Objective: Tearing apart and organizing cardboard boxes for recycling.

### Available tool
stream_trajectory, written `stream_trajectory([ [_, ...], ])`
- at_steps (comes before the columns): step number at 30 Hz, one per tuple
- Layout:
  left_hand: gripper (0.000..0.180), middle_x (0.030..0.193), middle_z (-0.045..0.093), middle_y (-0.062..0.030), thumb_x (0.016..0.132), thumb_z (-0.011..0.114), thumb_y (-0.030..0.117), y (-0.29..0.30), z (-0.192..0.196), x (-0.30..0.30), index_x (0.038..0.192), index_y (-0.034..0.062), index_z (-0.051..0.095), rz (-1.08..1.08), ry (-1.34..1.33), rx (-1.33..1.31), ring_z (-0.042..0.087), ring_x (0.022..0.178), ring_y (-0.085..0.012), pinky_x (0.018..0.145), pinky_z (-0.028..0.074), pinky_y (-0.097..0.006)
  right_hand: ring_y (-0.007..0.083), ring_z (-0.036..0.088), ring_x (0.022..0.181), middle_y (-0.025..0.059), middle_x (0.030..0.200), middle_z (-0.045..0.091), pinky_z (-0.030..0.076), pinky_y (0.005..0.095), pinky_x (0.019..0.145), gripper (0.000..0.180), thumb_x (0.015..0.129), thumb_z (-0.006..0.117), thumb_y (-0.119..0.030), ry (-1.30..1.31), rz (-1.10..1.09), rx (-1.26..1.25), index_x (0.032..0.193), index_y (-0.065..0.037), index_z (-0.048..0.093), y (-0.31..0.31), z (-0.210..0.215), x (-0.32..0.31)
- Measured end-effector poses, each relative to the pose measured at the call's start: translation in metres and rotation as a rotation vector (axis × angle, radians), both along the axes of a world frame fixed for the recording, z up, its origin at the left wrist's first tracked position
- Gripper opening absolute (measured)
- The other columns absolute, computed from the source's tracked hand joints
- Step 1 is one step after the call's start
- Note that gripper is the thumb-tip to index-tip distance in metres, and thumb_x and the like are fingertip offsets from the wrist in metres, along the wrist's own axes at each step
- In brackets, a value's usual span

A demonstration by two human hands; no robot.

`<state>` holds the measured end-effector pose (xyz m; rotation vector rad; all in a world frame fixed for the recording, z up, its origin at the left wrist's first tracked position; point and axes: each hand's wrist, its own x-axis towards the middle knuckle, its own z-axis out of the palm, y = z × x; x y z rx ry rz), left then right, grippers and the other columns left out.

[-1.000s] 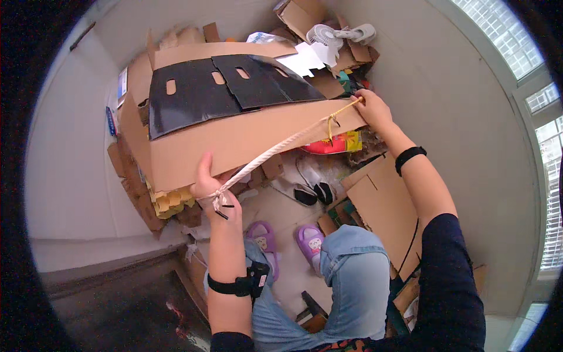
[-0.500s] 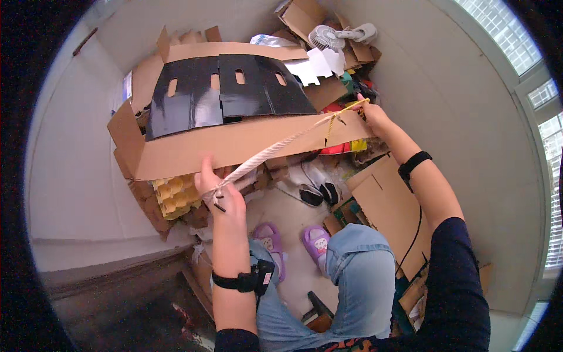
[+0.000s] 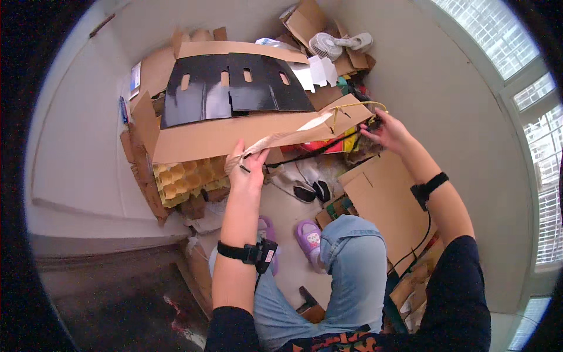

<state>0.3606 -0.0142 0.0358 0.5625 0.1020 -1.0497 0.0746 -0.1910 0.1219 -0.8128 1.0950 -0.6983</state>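
Note:
A white twisted rope (image 3: 271, 139) slants up to the right from my left hand (image 3: 247, 171), whose fingers are closed round its lower end. A short dark tip sticks out by the palm. At the upper end a thin yellow cord (image 3: 358, 104) is joined to the rope and curves over to my right hand (image 3: 388, 132). The right fingers are bent about a black cord (image 3: 319, 150), which runs down left toward my left wrist; the exact grip is partly hidden. Behind the rope lies a large open cardboard box (image 3: 205, 138) with glossy black panels (image 3: 199, 97) that have slots.
Yellow egg trays (image 3: 179, 179) lie below the box at left. A white fan (image 3: 324, 46) rests on cardboard at the back. Flat cardboard (image 3: 387, 193) leans at right. Black-and-white shoes (image 3: 311, 190) stand on the floor before my purple slippers (image 3: 309, 237).
My left hand has moved right and up, and my right hand right and down. The white rope hangs slacker, and a black cord now shows stretched below it.

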Motion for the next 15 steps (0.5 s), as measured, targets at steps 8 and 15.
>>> stream_trajectory([
  [8, 0.032, 0.11, 0.056, -0.0141, 0.089, 0.055, 0.021, -0.013, -0.021, -0.007, 0.114, 0.0034, 0.045, 0.038, 0.111, -0.043, 0.059, 0.099, -0.0318, 0.086, 0.05, -0.049, 0.0151, 0.056, 0.061, 0.005, 0.071, 0.058, 0.051, 0.03, 0.058, 0.018, 0.089, 0.053, -0.023, 0.335, 0.058, -0.448, 0.088, -0.005, 0.056, 0.037, 0.006, -0.025],
  [15, 0.03, 0.112, 0.056, -0.0131, 0.089, 0.055, 0.023, -0.014, -0.019, -0.003, 0.111, 0.0046, 0.047, 0.062, 0.122, -0.002, 0.059, 0.099, -0.0314, 0.081, 0.051, -0.049, 0.0169, 0.06, 0.082, 0.0084, 0.092, 0.062, 0.051, 0.0306, 0.077, 0.032, 0.09, 0.054, -0.025, 0.247, 0.679, 0.037, 0.114, -0.005, 0.055, 0.088, 0.014, 0.009],
])
